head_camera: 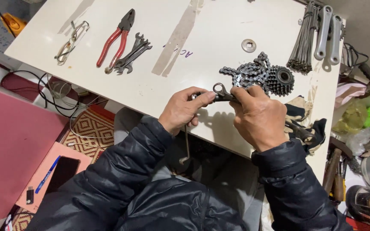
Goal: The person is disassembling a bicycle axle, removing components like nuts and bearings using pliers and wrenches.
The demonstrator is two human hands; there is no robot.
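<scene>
My left hand (181,110) and my right hand (258,115) meet over the front edge of a white table (219,38). Together they grip a small dark metal tool with a ring-shaped head (221,91). A thin metal rod with a hooked end (186,147) hangs down below my left hand. Just beyond the tool lies a black bicycle chain (247,73) heaped against a toothed sprocket cluster (280,80).
Red-handled pliers (117,40), several wrenches (132,53) and a wire clip (70,42) lie at the table's left. A washer (248,45), a spoke bundle (303,40) and two crank arms (328,30) sit at the right. Rags (300,117) lie by my right wrist.
</scene>
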